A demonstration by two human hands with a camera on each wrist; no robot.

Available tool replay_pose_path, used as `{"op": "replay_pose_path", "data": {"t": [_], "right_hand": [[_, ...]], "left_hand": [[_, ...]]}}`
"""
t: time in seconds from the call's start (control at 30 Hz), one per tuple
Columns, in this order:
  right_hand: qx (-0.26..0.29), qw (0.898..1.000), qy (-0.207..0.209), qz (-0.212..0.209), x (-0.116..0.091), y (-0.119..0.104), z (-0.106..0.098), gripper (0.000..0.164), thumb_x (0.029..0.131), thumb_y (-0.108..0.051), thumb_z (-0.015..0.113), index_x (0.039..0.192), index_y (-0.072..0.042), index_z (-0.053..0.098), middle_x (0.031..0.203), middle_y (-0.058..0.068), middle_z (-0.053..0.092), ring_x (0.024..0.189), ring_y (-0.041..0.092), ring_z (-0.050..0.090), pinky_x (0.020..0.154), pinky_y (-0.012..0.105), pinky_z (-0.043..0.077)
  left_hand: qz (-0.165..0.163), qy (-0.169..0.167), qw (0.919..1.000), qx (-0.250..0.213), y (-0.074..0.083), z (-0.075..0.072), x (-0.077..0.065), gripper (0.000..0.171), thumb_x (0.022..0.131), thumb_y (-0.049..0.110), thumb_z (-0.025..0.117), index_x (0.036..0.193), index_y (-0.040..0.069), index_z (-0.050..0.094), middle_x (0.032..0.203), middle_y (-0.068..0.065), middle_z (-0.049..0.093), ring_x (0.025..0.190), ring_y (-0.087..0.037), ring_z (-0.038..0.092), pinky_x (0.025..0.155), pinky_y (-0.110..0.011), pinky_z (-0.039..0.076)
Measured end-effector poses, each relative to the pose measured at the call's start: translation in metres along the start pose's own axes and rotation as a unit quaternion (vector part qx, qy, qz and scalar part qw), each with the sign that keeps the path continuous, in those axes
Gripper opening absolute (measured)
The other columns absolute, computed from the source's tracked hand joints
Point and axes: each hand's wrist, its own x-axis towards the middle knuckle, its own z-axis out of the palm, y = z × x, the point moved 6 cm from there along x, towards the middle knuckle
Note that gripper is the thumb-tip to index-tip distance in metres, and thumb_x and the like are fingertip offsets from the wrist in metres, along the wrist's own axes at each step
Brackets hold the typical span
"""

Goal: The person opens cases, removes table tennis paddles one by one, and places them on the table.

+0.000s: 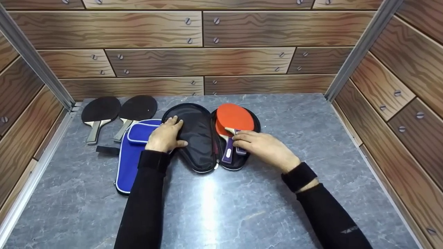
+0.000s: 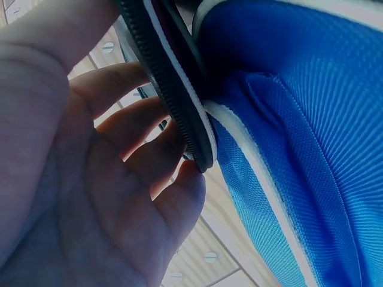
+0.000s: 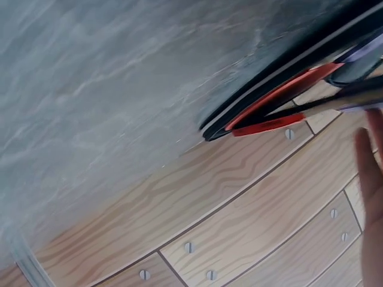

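A black zip case (image 1: 195,138) lies unfolded in the middle of the table. Two red table tennis paddles (image 1: 235,116) with purple handles overlap on its right half. My right hand (image 1: 266,147) holds the upper paddle's handle; that paddle tilts above the other in the right wrist view, and my thumb is hidden. On the case's left half rests my left hand (image 1: 164,136), fingers spread over its edge. In the left wrist view those fingers lie against the zip edge (image 2: 179,113). Partly under my left forearm is a blue paddle case (image 1: 129,169) with white piping.
Two black paddles (image 1: 101,110) lie at the back left, handles toward me. A black strap (image 1: 107,150) sticks out beside the blue case. Wood-patterned walls (image 1: 242,62) enclose the grey marbled table (image 1: 277,214) at the back and sides.
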Motion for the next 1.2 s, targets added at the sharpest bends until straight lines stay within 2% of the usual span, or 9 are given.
{"op": "replay_pose_path", "data": {"t": [0.1,0.17,0.47,0.7,0.9,1.2], "right_hand": [[-0.049,0.998,0.026,-0.022,0.002,0.001,-0.004,0.047,0.112,-0.002,0.065,0.159,-0.01,0.068,0.164,0.009,0.072,0.155,0.029,0.067,0.131,0.047,0.059],[-0.063,0.996,0.049,-0.035,0.004,0.002,-0.007,0.045,0.111,-0.004,0.071,0.156,-0.01,0.071,0.16,0.009,0.075,0.152,0.029,0.07,0.128,0.046,0.062],[-0.033,0.989,0.127,-0.062,0.004,0.01,-0.018,0.042,0.102,0.003,0.079,0.144,-0.003,0.073,0.152,0.017,0.08,0.144,0.034,0.077,0.122,0.048,0.065],[-0.015,0.98,0.19,-0.049,0.0,0.014,-0.027,0.05,0.092,0.009,0.09,0.138,0.002,0.071,0.148,0.021,0.081,0.135,0.036,0.082,0.112,0.046,0.07],[-0.022,0.976,0.21,-0.047,-0.001,0.018,-0.035,0.052,0.087,0.009,0.094,0.135,0.002,0.073,0.145,0.02,0.082,0.132,0.036,0.084,0.108,0.045,0.071],[-0.027,0.976,0.214,-0.025,-0.009,0.031,-0.046,0.051,0.09,0.007,0.095,0.136,0.001,0.074,0.144,0.019,0.083,0.133,0.036,0.084,0.106,0.046,0.072]], "left_hand": [[-0.001,0.003,1.0,0.002,0.0,0.001,0.001,0.098,0.099,0.042,0.094,0.177,0.002,0.049,0.189,-0.029,0.037,0.179,-0.049,0.035,0.147,-0.065,0.035],[-0.003,0.002,1.0,0.005,0.0,0.002,0.001,0.098,0.099,0.042,0.094,0.177,0.003,0.049,0.189,-0.028,0.037,0.179,-0.048,0.035,0.147,-0.065,0.035],[-0.001,0.011,0.9998,0.016,-0.002,0.005,0.004,0.1,0.096,0.044,0.096,0.176,0.004,0.051,0.187,-0.028,0.041,0.178,-0.048,0.038,0.143,-0.067,0.04],[-0.001,0.009,0.9997,0.022,-0.004,0.006,0.006,0.1,0.096,0.047,0.095,0.176,0.005,0.051,0.187,-0.028,0.041,0.178,-0.048,0.038,0.142,-0.068,0.041],[0.0,0.013,0.9996,0.024,-0.002,0.004,0.005,0.099,0.096,0.044,0.096,0.176,0.004,0.052,0.187,-0.028,0.042,0.177,-0.048,0.039,0.143,-0.068,0.041],[-0.002,0.013,0.9998,0.014,0.001,0.002,0.002,0.1,0.096,0.043,0.096,0.175,0.003,0.052,0.186,-0.029,0.042,0.177,-0.048,0.039,0.143,-0.069,0.04]]}}
